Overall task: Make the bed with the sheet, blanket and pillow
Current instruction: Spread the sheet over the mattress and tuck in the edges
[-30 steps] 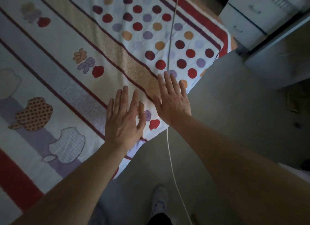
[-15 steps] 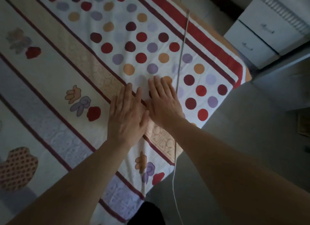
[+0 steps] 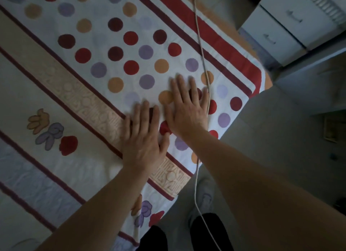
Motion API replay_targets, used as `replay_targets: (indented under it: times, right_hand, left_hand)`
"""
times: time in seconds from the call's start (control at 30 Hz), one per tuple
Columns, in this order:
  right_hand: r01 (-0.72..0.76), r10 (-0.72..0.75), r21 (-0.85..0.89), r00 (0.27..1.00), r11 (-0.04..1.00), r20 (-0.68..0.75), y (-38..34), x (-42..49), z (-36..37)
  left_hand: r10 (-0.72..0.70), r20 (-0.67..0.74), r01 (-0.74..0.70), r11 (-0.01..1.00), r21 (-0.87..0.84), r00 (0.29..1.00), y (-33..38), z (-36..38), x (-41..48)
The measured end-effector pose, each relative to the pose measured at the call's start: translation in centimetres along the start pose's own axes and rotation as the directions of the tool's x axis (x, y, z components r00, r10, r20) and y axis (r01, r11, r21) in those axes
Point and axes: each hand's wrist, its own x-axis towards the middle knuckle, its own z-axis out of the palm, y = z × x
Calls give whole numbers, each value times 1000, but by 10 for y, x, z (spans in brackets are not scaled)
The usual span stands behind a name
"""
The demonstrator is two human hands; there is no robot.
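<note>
The left hand (image 3: pixel 142 138) and right hand (image 3: pixel 187 110) press flat at centre frame, fingers straight and holding nothing, on the dotted sheet (image 3: pixel 93 73) near its right edge. Bare floor (image 3: pixel 271 138) opens lower right, with drawers (image 3: pixel 280 26) upper right.

Setting: home bedroom. Evidence: bed (image 3: pixel 262 50) covered by patterned sheet (image 3: pixel 104 50) with dots, stripes, cartoon motifs; white drawer unit (image 3: pixel 280 24) with two handled drawers just beside bed corner; grey floor (image 3: pixel 271 138); dim indoor light.
</note>
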Motion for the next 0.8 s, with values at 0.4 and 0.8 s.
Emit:
replay_targets:
  times: [0.4,0.8]
  right_hand:
    - [-105,105,9,994,994,25,92,-12,-3]
    - [-194,194,13,981,981,6,151,-11,-4]
  left_hand:
    - [50,-4,-50,997,-57,999,103,5,-16]
    - [53,32,-53,999,-4,998,128,10,-16]
